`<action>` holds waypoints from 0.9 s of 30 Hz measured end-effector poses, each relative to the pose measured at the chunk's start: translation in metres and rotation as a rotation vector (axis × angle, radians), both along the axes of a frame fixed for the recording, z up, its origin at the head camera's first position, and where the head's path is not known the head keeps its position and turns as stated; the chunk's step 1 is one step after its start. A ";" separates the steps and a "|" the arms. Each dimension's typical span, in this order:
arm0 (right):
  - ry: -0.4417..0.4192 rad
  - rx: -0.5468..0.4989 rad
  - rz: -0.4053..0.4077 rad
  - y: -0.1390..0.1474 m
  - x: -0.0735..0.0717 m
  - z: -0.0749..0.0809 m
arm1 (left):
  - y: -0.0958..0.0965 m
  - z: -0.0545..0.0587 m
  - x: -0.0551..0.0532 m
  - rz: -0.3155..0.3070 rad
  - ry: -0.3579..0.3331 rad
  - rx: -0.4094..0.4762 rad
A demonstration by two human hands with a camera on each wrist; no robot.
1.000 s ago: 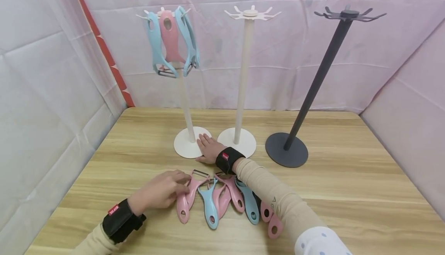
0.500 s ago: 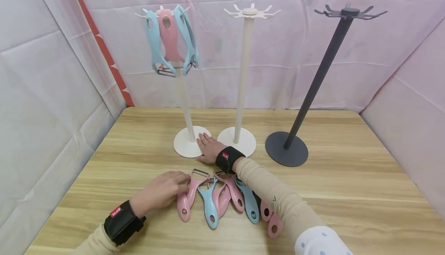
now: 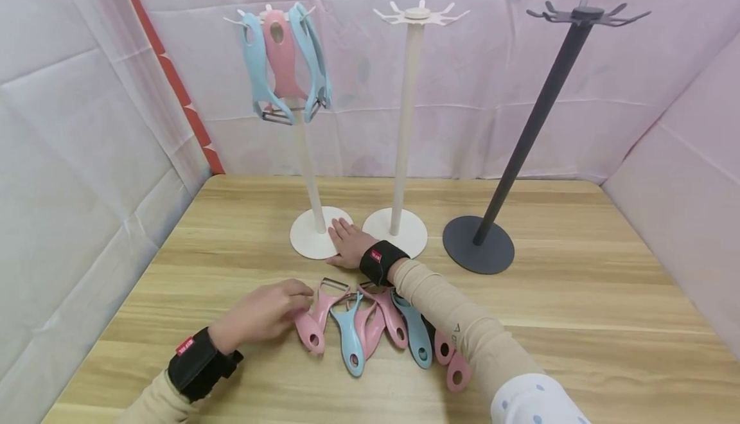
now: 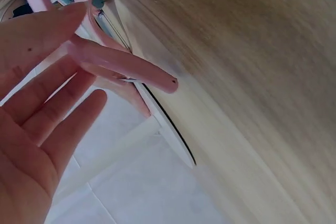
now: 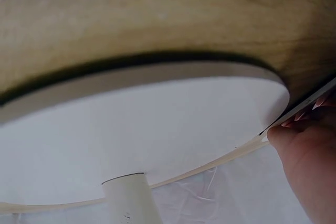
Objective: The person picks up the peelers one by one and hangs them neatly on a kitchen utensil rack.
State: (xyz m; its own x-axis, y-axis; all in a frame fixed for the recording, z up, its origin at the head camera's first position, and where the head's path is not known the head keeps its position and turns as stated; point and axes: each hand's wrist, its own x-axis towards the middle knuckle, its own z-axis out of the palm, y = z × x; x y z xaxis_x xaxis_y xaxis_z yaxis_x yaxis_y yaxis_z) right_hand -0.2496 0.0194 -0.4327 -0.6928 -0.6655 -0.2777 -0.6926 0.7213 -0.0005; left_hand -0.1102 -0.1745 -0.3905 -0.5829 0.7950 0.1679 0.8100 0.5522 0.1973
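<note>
My left hand (image 3: 263, 311) pinches a pink peeler (image 3: 309, 333) between thumb and fingers at the left end of a pile. The left wrist view shows the thumb over this pink peeler (image 4: 126, 62), with the other fingers stretched out. Beside it lie a pink peeler (image 3: 325, 303) and a light blue peeler (image 3: 350, 340). More pink and blue ones lie to the right, partly under the right sleeve. My right hand (image 3: 351, 245) rests flat on the white base (image 3: 305, 239) of the left stand, fingers straight. Blue and pink peelers (image 3: 281, 58) hang from that stand's hooks.
A second white stand (image 3: 406, 122) and a dark grey stand (image 3: 534, 115) rise to the right, their hooks bare. The right forearm (image 3: 457, 321) crosses over the pile's right end. Fabric walls (image 3: 87, 154) enclose the wooden table (image 3: 578, 295) at the back and sides.
The leftmost pink peeler has turned in my left hand, its handle end swinging right and slightly up. My right hand stays on the base. The head view has tilted slightly.
</note>
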 end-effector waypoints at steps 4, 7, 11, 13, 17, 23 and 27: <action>0.006 -0.004 0.003 0.001 0.001 0.002 | 0.000 -0.002 -0.002 0.019 -0.006 0.086; 0.011 -0.005 0.009 0.001 0.002 0.002 | -0.002 -0.003 -0.003 0.054 -0.032 0.148; 0.008 -0.012 0.009 0.001 0.002 0.002 | -0.005 -0.005 -0.004 0.083 -0.083 0.222; 0.005 -0.014 0.009 0.001 0.002 0.002 | -0.007 -0.007 -0.005 0.089 -0.113 0.265; -0.010 -0.018 0.013 0.002 0.001 0.002 | -0.009 -0.008 -0.006 0.096 -0.152 0.336; -0.022 -0.024 0.017 0.002 0.000 0.001 | -0.009 -0.007 -0.005 0.141 -0.146 0.385; 0.004 -0.018 0.022 0.002 -0.001 -0.001 | -0.009 -0.008 -0.006 0.187 -0.056 0.450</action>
